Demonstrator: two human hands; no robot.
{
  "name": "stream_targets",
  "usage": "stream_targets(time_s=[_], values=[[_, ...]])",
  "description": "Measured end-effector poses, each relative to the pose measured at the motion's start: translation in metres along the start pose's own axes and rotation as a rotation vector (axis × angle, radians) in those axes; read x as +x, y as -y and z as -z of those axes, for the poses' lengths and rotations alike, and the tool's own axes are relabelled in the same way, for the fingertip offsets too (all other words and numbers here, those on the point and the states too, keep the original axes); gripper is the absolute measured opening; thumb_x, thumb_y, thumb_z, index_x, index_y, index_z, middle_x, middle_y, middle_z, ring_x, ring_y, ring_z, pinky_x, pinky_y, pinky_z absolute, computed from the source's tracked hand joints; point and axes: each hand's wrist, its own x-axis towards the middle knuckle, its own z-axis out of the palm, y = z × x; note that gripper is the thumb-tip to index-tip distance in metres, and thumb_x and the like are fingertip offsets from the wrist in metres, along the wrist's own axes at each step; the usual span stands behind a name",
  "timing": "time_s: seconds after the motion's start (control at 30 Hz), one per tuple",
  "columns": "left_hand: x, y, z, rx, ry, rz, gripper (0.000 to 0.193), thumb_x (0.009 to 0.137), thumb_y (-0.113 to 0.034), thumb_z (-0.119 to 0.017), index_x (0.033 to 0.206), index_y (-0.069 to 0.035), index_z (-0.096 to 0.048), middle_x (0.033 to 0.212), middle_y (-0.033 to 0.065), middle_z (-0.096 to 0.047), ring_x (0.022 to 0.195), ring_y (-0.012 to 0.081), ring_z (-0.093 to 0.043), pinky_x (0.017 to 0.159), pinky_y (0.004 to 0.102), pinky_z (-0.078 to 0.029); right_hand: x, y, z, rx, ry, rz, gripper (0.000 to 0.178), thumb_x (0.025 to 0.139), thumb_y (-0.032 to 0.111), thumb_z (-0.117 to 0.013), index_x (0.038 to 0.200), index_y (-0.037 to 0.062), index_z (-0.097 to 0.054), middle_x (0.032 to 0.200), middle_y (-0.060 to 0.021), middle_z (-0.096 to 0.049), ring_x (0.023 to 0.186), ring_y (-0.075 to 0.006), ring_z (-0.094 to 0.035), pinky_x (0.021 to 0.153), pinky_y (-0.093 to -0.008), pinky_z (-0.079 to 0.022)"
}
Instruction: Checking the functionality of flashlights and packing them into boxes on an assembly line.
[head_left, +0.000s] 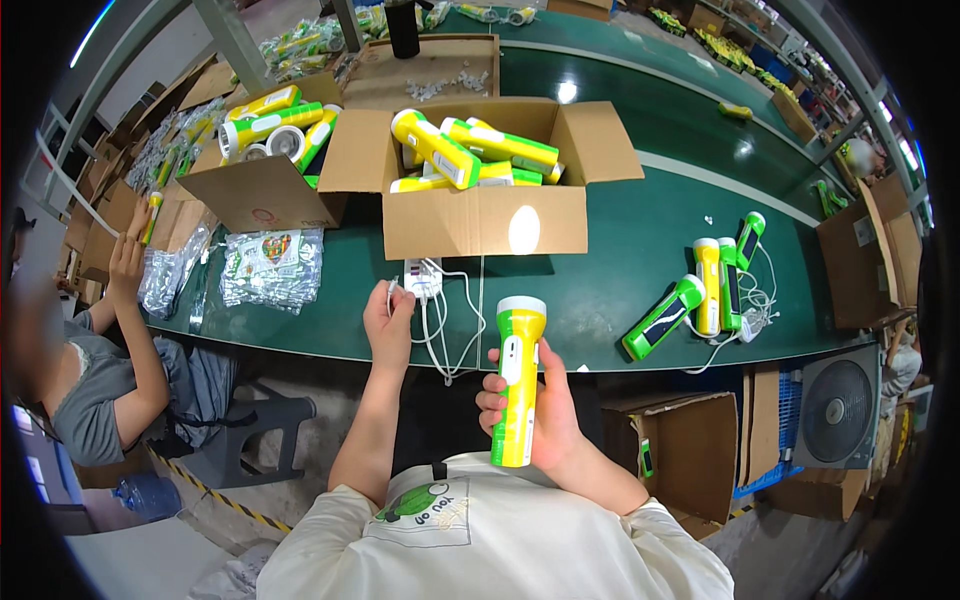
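A yellow and green flashlight (518, 390) with a white head stands upright in my right hand (553, 420), its fingers wrapped round the body just in front of my chest. To the left, at the table's near edge, my left hand (388, 325) pinches the end of a white cable (391, 290). Beside that hand sits a white power adapter (422, 278) with several white cords hanging over the edge. Several more flashlights (707, 285) lie on the green table (590, 300) at the right, with white cables attached to some.
An open cardboard box (470, 225) full of flashlights stands ahead, and another filled box (255, 195) is left of it. Packed clear bags (272, 270) lie at the left. A co-worker (95, 380) sits on the left. At the lower right are a carton (690, 450) and a fan (838, 405).
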Motion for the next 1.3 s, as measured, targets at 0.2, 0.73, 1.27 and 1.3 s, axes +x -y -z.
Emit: stream_targets(time_s=[0.2,0.73,1.27,1.3], values=[[-0.015,-0.031,0.001,0.109,0.161,-0.318,0.021,0.085,-0.02,-0.049,0.086,0.001,-0.048,0.077,0.0031,-0.047,0.063,0.0082,-0.038,0.057,0.0216,-0.032,0.016,0.001,-0.007,-0.407,0.046,0.548,0.05,0.089,0.046,-0.046,0.125,0.0107,-0.041,0.092,-0.0089,-0.052,0.083,-0.0216,-0.051,0.079,-0.0385,-0.043],[-0.047,-0.072,-0.043,0.305,0.443,0.028,0.046,0.073,-0.022,-0.077,0.099,-0.003,-0.045,0.075,-0.0006,-0.036,0.065,0.0106,-0.041,0.057,0.0245,-0.04,0.048,0.001,0.006,-0.799,0.2,1.035,0.065,0.086,0.046,-0.051,0.132,0.0094,-0.023,0.109,-0.0154,-0.05,0.106,-0.0282,-0.05,0.103,-0.0476,-0.031],[-0.062,-0.078,-0.058,0.56,0.196,-0.475,0.049,0.057,-0.02,-0.086,0.082,0.0,-0.049,0.08,0.01,-0.049,0.067,0.023,-0.052,0.057,0.0296,-0.046,0.05,0.015,0.018,-0.349,0.437,0.772,0.054,0.09,0.049,-0.038,0.122,0.0058,-0.038,0.108,-0.0165,-0.05,0.101,-0.0295,-0.053,0.099,-0.0553,-0.034],[-0.062,-0.078,-0.059,0.561,0.175,-0.498,0.048,0.056,-0.019,-0.086,0.082,0.0,-0.049,0.08,0.0096,-0.049,0.066,0.0226,-0.052,0.057,0.0294,-0.045,0.049,0.015,0.018,-0.35,0.435,0.773,0.054,0.09,0.049,-0.038,0.122,0.0058,-0.038,0.108,-0.0165,-0.05,0.101,-0.0295,-0.053,0.099,-0.0553,-0.034]])
